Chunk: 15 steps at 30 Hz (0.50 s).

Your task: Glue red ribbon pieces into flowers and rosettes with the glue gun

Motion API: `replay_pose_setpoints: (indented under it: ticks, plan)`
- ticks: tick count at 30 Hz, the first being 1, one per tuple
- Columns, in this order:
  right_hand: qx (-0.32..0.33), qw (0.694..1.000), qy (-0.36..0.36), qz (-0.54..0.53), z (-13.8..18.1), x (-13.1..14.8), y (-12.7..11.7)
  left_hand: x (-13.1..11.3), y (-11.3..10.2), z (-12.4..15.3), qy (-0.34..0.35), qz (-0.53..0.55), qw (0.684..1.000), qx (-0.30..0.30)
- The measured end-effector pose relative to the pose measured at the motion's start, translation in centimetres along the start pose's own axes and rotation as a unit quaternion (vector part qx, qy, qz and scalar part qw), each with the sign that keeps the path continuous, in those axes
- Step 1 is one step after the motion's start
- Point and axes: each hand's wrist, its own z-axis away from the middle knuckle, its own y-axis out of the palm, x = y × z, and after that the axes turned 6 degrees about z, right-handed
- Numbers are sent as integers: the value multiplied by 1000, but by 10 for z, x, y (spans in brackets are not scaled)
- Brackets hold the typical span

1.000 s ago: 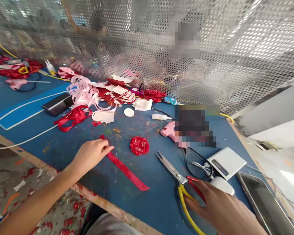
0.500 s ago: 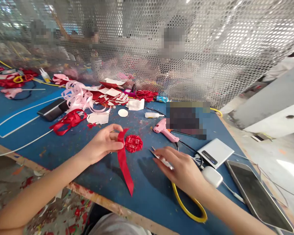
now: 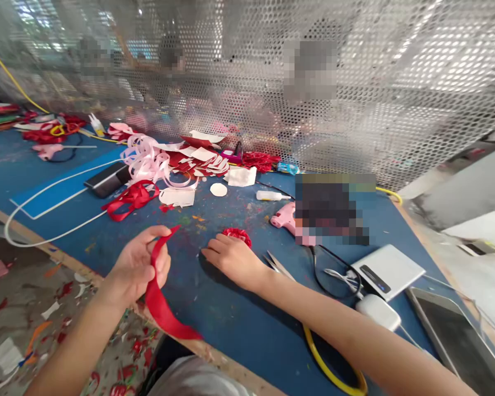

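My left hand [image 3: 142,264] pinches a strip of red ribbon [image 3: 160,308] between thumb and fingers, near the table's front edge. The ribbon's lower end hangs curved toward the right. My right hand [image 3: 233,261] is over the table, palm down, with loosely bent fingers and nothing visible in them. Just behind it sits a round red ruffled ribbon piece [image 3: 238,235], partly covered by the hand. Scissors [image 3: 277,264] lie beside my right wrist, blades pointing away. My forearm hides their middle; a yellow loop [image 3: 328,373] shows below it, apparently the handle.
A pink glue gun [image 3: 284,219], a white glue bottle [image 3: 272,196] and a white disc [image 3: 218,190] lie farther back. Pink ribbon [image 3: 146,157] and paper scraps line the mesh screen [image 3: 247,99]. A power bank [image 3: 390,272] and phone [image 3: 457,335] are at right.
My right hand has left the scissors and moved left to the front of the red ruffled piece. My left hand has drawn the ribbon left and toward me, away from that piece.
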Motion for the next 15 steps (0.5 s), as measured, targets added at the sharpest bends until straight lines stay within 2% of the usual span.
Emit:
replay_pose_setpoints:
  ticks: [3,6,9,11,12,14,15]
  plan:
    - [5,999,-32,6,-22,1,8,-11,-15,16,10,-22,998,-65]
    - [12,999,-33,4,-26,7,10,-21,-31,30,21,-41,990,-136]
    - [19,999,40,4,-19,38,9,-33,-41,38,33,-48,973,-224]
    - [10,992,124,-29,-12,70,6,-44,-41,37,35,-57,965,-253]
    - [-4,991,120,-68,-9,86,5,-49,-40,34,38,-68,963,-256]
    - [-34,988,-18,-147,-7,111,1,-59,-32,23,58,-100,962,-247]
    - [-52,977,-97,-184,-7,118,0,-62,-27,16,71,-112,962,-238]
